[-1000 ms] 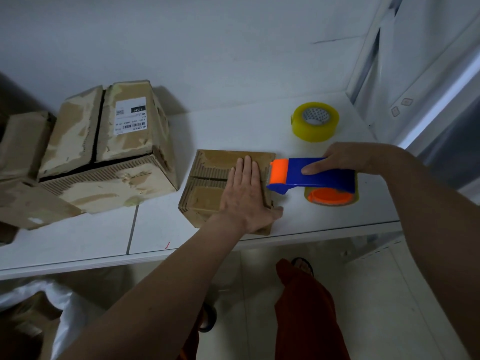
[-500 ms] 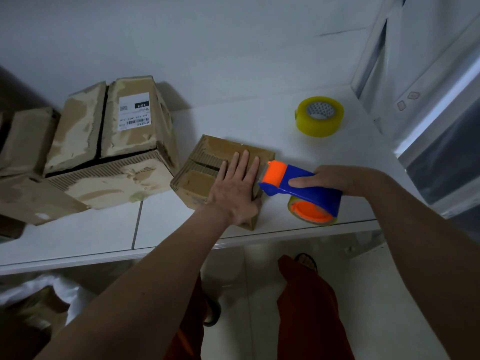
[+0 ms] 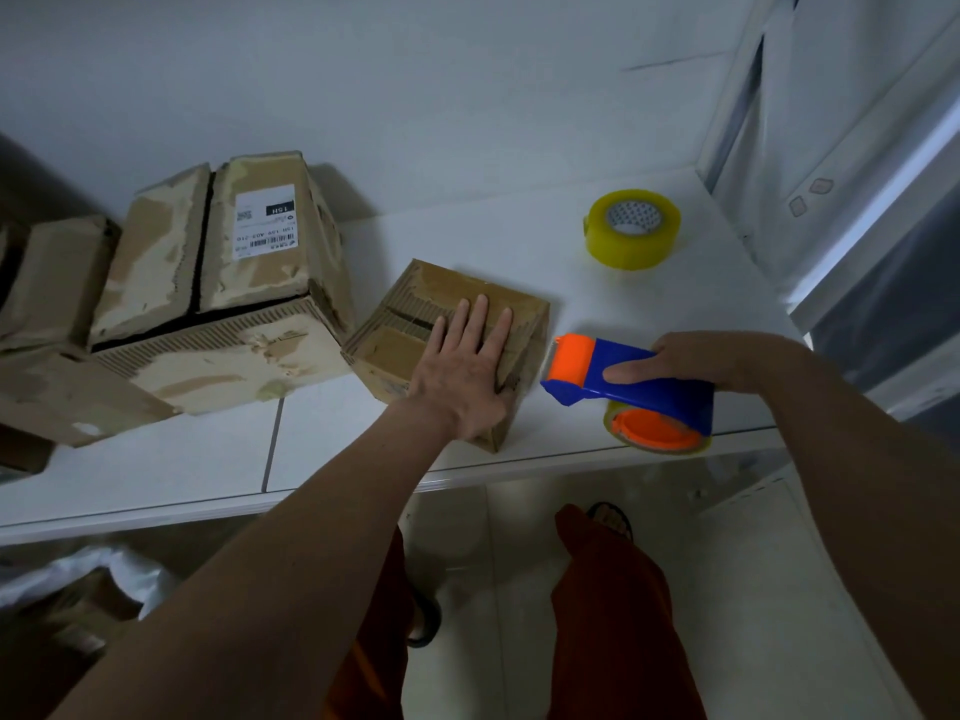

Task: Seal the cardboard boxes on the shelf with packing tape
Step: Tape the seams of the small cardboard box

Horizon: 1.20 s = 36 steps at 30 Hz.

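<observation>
The head view looks down on a white shelf (image 3: 519, 241) that runs left to right. Near its front edge sits a small cardboard box (image 3: 410, 324), turned at an angle. The left hand (image 3: 462, 371) lies flat on the box's top, fingers straight and slightly spread, palm over the near right corner. Just right of the box, the right hand (image 3: 722, 361) grips a blue and orange tape dispenser (image 3: 628, 389), its fingers curled round the body and the index finger stretched along the blue side. The dispenser's orange roller end points toward the box, close to its right face; whether they touch cannot be told. A yellow tape roll (image 3: 634, 228) lies flat farther back on the right. To the left stands a larger cardboard box (image 3: 208, 283) with a white label (image 3: 265, 220), its top seam gaping, and further worn boxes (image 3: 57, 324) crowd the left edge.
</observation>
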Each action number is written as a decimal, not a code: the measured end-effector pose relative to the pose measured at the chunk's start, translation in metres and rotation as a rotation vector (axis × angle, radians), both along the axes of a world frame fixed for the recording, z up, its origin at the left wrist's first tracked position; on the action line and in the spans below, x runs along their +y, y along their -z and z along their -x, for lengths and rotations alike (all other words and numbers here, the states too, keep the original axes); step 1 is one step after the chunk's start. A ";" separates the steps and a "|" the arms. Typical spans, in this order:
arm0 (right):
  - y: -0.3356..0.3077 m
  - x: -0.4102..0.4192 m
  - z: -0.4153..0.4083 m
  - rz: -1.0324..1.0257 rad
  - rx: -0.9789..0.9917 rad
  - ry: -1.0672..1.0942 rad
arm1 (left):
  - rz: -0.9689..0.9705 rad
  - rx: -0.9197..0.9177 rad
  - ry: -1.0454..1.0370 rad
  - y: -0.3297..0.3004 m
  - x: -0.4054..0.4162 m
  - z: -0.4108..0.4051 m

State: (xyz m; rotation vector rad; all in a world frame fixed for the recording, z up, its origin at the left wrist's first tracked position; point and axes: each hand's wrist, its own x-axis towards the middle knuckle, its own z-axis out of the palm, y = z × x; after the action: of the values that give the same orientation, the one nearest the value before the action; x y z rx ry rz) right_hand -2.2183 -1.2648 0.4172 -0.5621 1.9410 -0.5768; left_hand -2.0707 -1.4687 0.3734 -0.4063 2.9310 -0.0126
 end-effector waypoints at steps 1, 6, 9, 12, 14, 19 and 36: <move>-0.001 0.000 -0.001 0.004 -0.003 0.003 | -0.001 -0.001 -0.001 0.000 0.000 0.000; -0.002 0.008 -0.002 -0.007 -0.028 0.009 | 0.012 0.008 0.001 0.002 -0.001 0.000; -0.001 0.006 -0.005 -0.029 0.034 -0.009 | -0.001 0.005 0.000 0.000 -0.002 0.000; 0.002 0.002 -0.010 -0.031 0.077 -0.015 | -0.083 -0.006 -0.008 -0.004 -0.004 -0.001; 0.001 0.001 -0.012 -0.050 0.075 -0.024 | -0.173 -0.001 -0.030 -0.006 -0.005 -0.001; -0.004 0.000 -0.013 -0.099 0.109 -0.040 | -0.154 0.000 -0.063 -0.003 -0.003 0.006; -0.032 -0.031 -0.056 -0.214 0.226 0.012 | -0.126 0.033 -0.059 -0.003 0.011 0.008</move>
State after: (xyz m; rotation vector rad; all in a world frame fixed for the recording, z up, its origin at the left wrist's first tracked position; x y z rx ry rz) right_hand -2.1627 -1.2963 0.4494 -0.4960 2.1878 -0.3173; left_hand -2.0784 -1.4581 0.3759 -0.4769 2.9307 0.1868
